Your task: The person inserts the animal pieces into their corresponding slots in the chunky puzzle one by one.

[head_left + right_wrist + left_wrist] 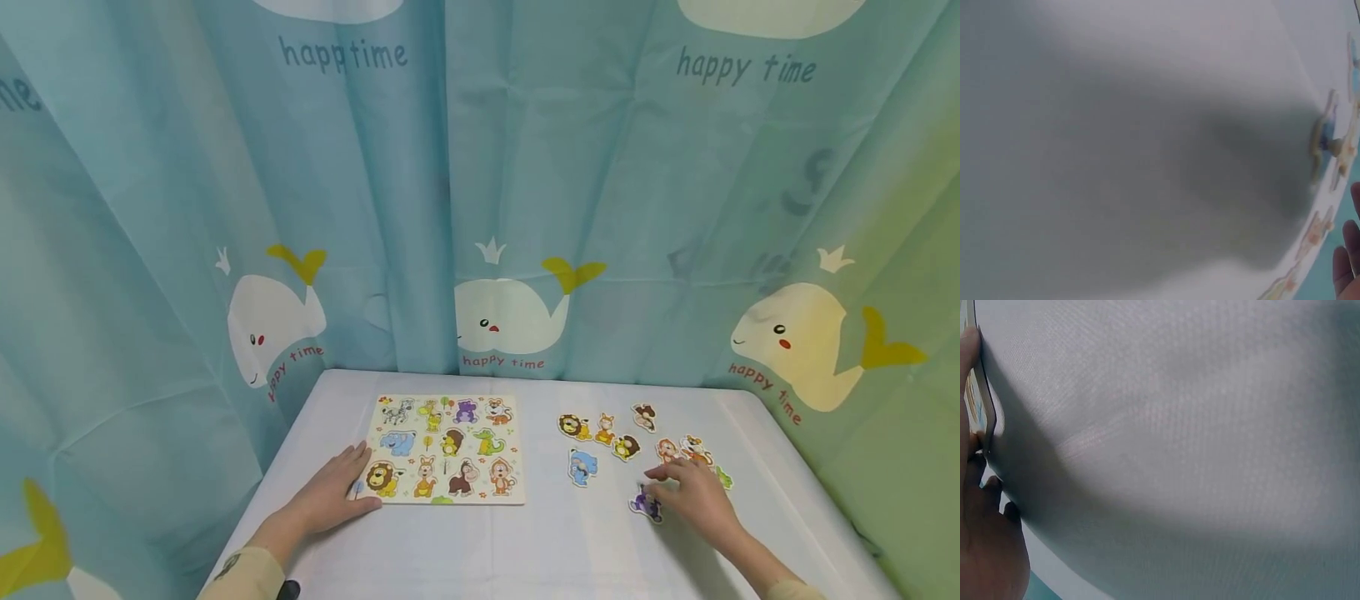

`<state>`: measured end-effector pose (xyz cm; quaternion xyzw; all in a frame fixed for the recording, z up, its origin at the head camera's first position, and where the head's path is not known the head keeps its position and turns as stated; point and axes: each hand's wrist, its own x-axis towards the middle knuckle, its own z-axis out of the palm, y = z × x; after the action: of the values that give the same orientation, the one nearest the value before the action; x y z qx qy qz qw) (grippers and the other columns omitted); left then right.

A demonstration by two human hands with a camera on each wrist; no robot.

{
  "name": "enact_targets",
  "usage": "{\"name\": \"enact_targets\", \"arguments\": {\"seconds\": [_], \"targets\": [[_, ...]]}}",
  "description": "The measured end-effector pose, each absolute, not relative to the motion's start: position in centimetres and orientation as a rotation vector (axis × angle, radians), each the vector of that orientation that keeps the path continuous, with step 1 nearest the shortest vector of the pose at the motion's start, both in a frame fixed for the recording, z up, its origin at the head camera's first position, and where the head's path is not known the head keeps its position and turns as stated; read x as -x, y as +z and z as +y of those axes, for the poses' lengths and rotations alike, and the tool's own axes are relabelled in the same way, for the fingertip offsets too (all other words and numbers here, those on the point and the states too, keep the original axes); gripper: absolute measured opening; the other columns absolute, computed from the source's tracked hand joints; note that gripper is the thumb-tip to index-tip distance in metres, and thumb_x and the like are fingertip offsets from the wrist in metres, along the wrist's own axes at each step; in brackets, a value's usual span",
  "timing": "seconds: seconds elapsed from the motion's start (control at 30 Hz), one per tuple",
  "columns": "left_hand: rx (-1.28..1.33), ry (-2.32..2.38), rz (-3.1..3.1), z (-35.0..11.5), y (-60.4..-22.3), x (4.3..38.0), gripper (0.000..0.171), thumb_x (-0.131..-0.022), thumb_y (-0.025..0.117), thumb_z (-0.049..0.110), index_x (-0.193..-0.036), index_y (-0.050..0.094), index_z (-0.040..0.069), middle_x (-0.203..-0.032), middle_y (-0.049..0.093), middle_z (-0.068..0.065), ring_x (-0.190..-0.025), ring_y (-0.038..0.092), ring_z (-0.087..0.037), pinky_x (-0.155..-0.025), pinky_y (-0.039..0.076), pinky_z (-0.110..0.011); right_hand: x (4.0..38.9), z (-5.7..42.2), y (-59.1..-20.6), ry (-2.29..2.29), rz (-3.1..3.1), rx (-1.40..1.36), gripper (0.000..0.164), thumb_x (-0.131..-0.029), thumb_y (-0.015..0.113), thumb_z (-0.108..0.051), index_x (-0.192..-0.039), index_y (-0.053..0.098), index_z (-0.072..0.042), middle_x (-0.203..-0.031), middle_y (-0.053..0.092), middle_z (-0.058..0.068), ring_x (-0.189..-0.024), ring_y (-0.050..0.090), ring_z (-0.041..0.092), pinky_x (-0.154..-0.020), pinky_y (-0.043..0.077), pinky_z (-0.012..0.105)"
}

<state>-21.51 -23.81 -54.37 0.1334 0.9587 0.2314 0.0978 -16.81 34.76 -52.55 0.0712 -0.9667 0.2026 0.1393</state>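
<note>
A wooden animal puzzle board (420, 454) lies on the left half of the table. My left hand (333, 492) rests at its near left corner, fingers along the left side and thumb at the front edge; the left wrist view catches this hand (991, 550) beside the board's edge (986, 406). Over on the right, my right hand (697, 500) hovers by a purple hippo piece (645, 505), thumb and forefinger apart close over it. The right wrist view shows a knobbed piece (1324, 134) on the table, with fingertips (1354, 244) separate from it.
Loose pieces lie around the right hand: a lion (573, 426), a kangaroo (605, 428), a hedgehog (626, 447), a brown animal (644, 417), an elephant (582, 467), a monkey (667, 451), a tiger (697, 450) and a green piece (723, 477). A whale-print curtain (510, 208) hangs behind the white table (450, 550).
</note>
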Motion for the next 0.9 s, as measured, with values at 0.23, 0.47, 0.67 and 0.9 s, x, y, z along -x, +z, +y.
{"name": "enact_targets", "arguments": {"seconds": [0.23, 0.47, 0.67, 0.9], "targets": [[-0.372, 0.679, 2.836, -23.8, -54.6, 21.7, 0.104, -0.084, 0.074, 0.062, -0.159, 0.033, 0.002, -0.167, 0.025, -0.016, -0.152, 0.020, -0.043, -0.122, 0.021, -0.062, 16.0, 35.1, -53.5, 0.618, -2.796, -0.149, 0.015, -0.077, 0.089, -0.021, -0.089, 0.081, -0.017, -0.095, 0.072, 0.000, -0.096, 0.062, 0.031, -0.084, 0.049, 0.050], [-0.386, 0.675, 2.839, -23.9, -54.6, 21.7, 0.105, -0.085, 0.073, 0.063, -0.159, 0.033, 0.002, -0.167, 0.025, -0.017, -0.152, 0.020, -0.044, -0.121, 0.021, -0.062, 15.4, 35.1, -54.0, 0.647, -2.853, 0.005, 0.017, -0.080, 0.088, -0.030, -0.088, 0.082, -0.017, -0.092, 0.072, 0.000, -0.090, 0.058, 0.026, -0.074, 0.043, 0.042], [-0.407, 0.662, 2.840, -24.0, -54.6, 21.8, 0.104, -0.085, 0.073, 0.062, -0.159, 0.033, 0.000, -0.167, 0.025, -0.018, -0.152, 0.020, -0.043, -0.122, 0.021, -0.060, 14.9, 34.9, -54.3, 0.701, -2.873, 0.101, 0.014, -0.081, 0.086, -0.027, -0.090, 0.082, -0.017, -0.089, 0.069, -0.001, -0.083, 0.055, 0.020, -0.070, 0.040, 0.037], [-0.393, 0.660, 2.842, -23.9, -54.8, 21.8, 0.104, -0.085, 0.074, 0.062, -0.158, 0.033, 0.000, -0.167, 0.026, -0.018, -0.152, 0.020, -0.043, -0.122, 0.021, -0.061, 14.6, 34.5, -54.3, 0.799, -2.871, 0.184, 0.020, -0.082, 0.085, -0.030, -0.094, 0.081, -0.015, -0.087, 0.068, -0.003, -0.077, 0.052, 0.016, -0.064, 0.039, 0.033]]}}
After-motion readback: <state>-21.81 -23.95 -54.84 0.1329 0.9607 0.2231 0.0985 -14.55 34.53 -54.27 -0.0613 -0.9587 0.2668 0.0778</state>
